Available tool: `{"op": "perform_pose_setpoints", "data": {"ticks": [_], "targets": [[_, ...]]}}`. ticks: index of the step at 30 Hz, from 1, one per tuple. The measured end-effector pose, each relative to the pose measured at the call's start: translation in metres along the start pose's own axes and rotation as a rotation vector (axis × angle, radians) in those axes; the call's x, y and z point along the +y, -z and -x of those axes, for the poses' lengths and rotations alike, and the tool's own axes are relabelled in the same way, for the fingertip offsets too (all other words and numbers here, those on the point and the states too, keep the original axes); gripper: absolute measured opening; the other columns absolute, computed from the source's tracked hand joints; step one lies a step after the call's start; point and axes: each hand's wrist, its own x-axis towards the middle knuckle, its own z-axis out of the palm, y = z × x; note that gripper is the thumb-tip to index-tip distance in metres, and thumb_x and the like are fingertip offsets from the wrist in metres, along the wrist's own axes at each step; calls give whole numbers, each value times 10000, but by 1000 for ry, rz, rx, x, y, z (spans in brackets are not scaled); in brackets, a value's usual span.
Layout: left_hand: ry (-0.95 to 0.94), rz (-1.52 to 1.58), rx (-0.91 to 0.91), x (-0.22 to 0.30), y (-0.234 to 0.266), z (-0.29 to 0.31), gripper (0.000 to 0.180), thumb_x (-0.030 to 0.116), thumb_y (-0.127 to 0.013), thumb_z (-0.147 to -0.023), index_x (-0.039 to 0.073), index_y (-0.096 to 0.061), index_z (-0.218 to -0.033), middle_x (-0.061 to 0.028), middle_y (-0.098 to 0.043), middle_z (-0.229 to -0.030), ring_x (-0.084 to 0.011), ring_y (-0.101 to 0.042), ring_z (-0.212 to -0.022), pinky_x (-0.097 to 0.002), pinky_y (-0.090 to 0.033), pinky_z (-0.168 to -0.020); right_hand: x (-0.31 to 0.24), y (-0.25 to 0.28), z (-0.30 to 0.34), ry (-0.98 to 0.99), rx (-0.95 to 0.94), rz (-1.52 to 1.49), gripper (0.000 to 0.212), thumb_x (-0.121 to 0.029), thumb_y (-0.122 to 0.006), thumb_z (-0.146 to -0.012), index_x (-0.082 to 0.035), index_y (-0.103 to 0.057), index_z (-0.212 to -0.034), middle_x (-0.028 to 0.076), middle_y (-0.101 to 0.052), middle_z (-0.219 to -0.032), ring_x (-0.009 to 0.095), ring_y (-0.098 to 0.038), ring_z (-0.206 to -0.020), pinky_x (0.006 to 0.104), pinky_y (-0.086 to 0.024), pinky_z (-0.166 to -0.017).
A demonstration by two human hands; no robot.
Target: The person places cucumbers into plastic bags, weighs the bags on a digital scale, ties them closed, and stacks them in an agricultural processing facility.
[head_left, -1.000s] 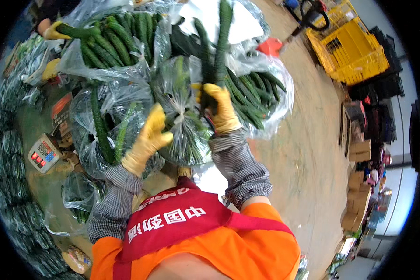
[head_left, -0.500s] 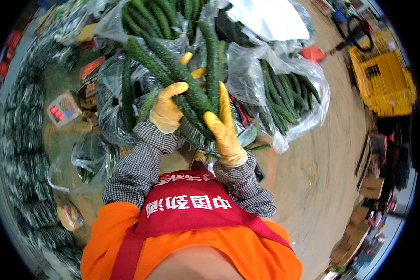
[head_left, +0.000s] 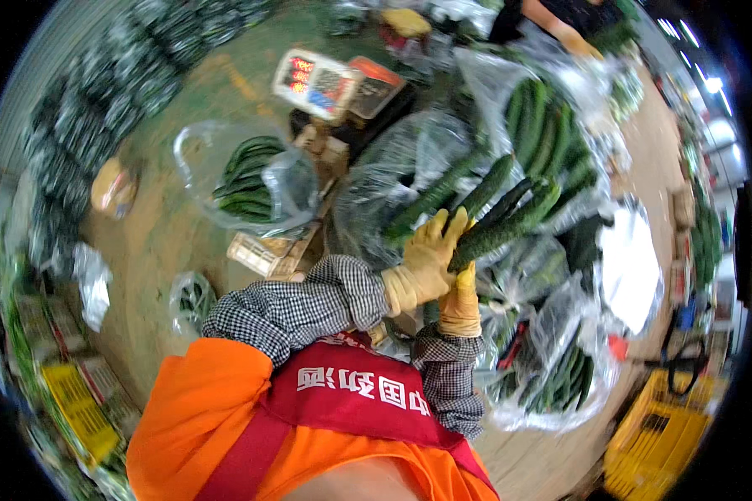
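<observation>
- Yellow-gloved left hand [head_left: 430, 255]: curled firmly around long, dark-green, bumpy cucumbers [head_left: 510, 220].
- Yellow-gloved right hand [head_left: 460, 307]: at their lower ends; how far it closes, I cannot tell.
- Cucumbers: held tilted, above bulging clear plastic bags [head_left: 368, 196].

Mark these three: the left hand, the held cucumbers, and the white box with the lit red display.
Left hand [head_left: 426, 259]: head view, on the back of the hand.
Held cucumbers [head_left: 512, 222]: head view, middle of the frontmost one.
White box [head_left: 318, 82]: head view, middle of its face.
</observation>
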Motion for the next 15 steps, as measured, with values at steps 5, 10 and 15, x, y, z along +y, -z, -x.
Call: {"op": "perform_pose_setpoints", "data": {"ticks": [5, 10, 15], "targets": [[-25, -231, 43, -56, 92, 33, 802, 280, -651, -672, 21, -257, -1321, -284, -257, -1310, -453, -347, -1135, -450, -299, -972, 70, -95, -36, -239, -195, -240, 742, -386, -568, -774, -87, -228, -1362, 151, -371, -1315, 269, -398, -1161, 408, -296, -1000], [69, -358, 627, -142, 298, 34, 794, 197, -691, -707, 5, -236, -1329, -207, -309, -1325, -321, -341, -1209, -393, -274, -1013, 93, -189, -78, -108, -408, -222, 940, -272, -717, -682, -120, -112, -1386, 173, -480, -1205, 260, -511, -1059, 395, -396, -940], [873, -34, 596, -328, 360, 55, 689, 228, -703, -709, -81, -350, -1214, -162, -535, -973, -208, -517, -873, -305, -437, -746, 182, -273, -135, 85, -595, 202, 916, -87, -729, -663, -78, -150, -1372, 164, -453, -1226, 254, -495, -1078, 363, -390, -939]]}}
